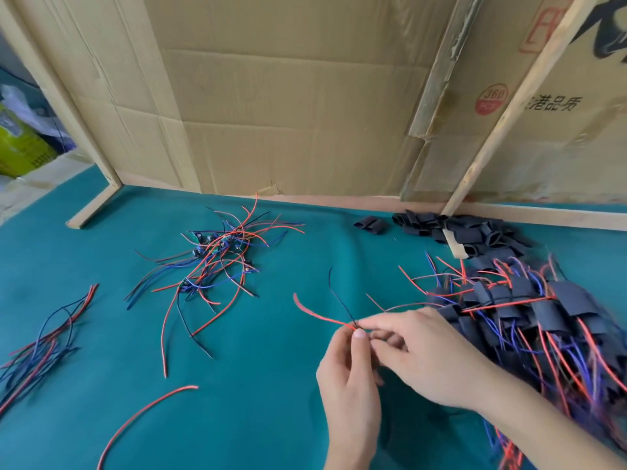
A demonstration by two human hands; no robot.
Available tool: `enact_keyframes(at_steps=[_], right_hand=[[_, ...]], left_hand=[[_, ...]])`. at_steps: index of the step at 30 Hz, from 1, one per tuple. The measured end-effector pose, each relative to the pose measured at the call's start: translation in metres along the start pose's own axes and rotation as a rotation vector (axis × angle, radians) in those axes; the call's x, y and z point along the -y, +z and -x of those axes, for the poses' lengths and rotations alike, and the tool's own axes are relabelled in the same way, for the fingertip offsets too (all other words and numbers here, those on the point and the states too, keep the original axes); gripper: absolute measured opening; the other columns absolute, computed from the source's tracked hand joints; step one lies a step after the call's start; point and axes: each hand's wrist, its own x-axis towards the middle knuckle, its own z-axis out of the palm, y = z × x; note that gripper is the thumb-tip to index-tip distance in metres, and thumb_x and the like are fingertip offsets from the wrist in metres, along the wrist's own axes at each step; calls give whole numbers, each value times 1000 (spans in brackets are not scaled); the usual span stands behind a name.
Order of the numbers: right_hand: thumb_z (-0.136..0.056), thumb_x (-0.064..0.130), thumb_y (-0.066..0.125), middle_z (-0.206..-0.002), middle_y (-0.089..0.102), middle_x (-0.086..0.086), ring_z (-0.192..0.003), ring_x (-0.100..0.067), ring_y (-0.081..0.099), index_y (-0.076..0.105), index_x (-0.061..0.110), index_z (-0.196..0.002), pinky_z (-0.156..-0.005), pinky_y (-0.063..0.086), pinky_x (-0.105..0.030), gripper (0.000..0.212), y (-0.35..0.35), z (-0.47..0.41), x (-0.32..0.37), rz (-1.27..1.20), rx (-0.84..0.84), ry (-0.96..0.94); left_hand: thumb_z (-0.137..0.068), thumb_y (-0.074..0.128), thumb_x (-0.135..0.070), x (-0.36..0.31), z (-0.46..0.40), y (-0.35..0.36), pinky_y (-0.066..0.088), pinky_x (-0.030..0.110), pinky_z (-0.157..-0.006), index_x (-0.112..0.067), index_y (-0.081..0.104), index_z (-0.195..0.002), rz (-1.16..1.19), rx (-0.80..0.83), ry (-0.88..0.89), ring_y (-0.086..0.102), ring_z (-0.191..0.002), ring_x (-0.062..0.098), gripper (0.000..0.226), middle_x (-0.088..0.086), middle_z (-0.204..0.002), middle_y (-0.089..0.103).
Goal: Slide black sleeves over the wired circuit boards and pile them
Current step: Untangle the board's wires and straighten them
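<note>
Both hands, left hand [346, 378] and right hand [431, 354], pinch red wire [315, 312] and black wire [339, 296] over open green bench [271, 385], between unsleeved boards [217, 252] and sleeved pile [529, 320].

Left hand [351, 378] and right hand [424, 354] meet over teal cloth [271, 385]; whatever sits between fingertips hidden, board or sleeve cannot tell. Only red wire [315, 313] and black wire [339, 296] emerge, motion-blurred. Both forearms cut off by bottom edge. Sleeved pile [529, 320] runs off right edge, smeared; boards inside covered. Loose wire bundle [40, 344] cut by left edge. Unsleeved tangle [217, 259]: boards too small to make out.
</note>
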Motion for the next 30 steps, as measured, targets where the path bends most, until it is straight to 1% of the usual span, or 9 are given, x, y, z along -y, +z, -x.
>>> enact_keyframes(at_steps=[5,9,18,21,23,25,26,28,30], right_hand=[[-84,45,56,-85,68,10,-84,-6,61,77,28,-86,-80,46,-29,27,-36,-56,-11,291,-157,10],[-97,18,55,-141,53,-11,-134,-34,49,64,17,-132,-109,41,-40,36,-59,-143,-46,491,-63,235],[-98,14,39,-174,4,4,-154,-40,18,30,15,-161,-120,25,-53,64,-41,-200,-88,510,97,528],[-97,13,41,-174,10,3,-154,-36,21,24,13,-163,-122,28,-49,68,-40,-196,-90,469,33,525],[-96,10,44,-165,33,-9,-147,-35,36,43,6,-151,-112,40,-43,56,-45,-188,-84,402,-45,496],[-95,10,50,-115,62,-20,-114,-37,56,62,5,-98,-73,46,-37,13,-51,-178,-74,343,-206,446],[-94,11,54,-83,56,-16,-95,-36,53,52,9,-74,-58,34,-37,20,-55,-171,-67,302,-315,417],[-89,12,61,-60,42,-13,-78,-34,45,47,8,-57,-54,26,-38,35,-58,-147,-50,245,-502,387],[-81,11,67,-60,61,-12,-74,-35,56,69,6,-62,-58,42,-36,20,-57,-118,-38,183,-616,300]], left_hand=[[-105,53,-13,-2,0,2,40,24,-51,-21,76,-93,-7,-35,-59,57,-50,15,27,4,-71,72],[-102,58,-9,-6,3,7,43,18,-50,-17,77,-94,16,-34,-93,57,-46,14,23,4,-66,68],[-99,62,-7,-6,1,4,44,16,-51,-19,80,-92,-5,6,-72,57,-44,14,22,9,-64,68],[-99,62,-7,-2,1,5,46,18,-53,-21,79,-92,-10,-13,-64,57,-45,15,23,7,-64,68],[-99,63,-7,-1,2,5,48,19,-54,-22,80,-93,0,-26,-65,58,-47,15,23,6,-64,68],[-98,64,-6,0,2,5,50,19,-57,-24,79,-96,0,-42,-47,62,-51,16,24,6,-66,69],[-98,64,-6,1,2,6,51,20,-59,-25,79,-99,-6,-56,-32,63,-53,16,25,6,-68,70],[-97,64,-5,2,1,8,51,24,-59,-28,78,-104,-13,-77,-13,67,-58,15,28,6,-73,71],[-97,64,-3,1,1,9,50,27,-55,-30,76,-109,-6,-83,-3,69,-63,15,31,3,-77,72]])
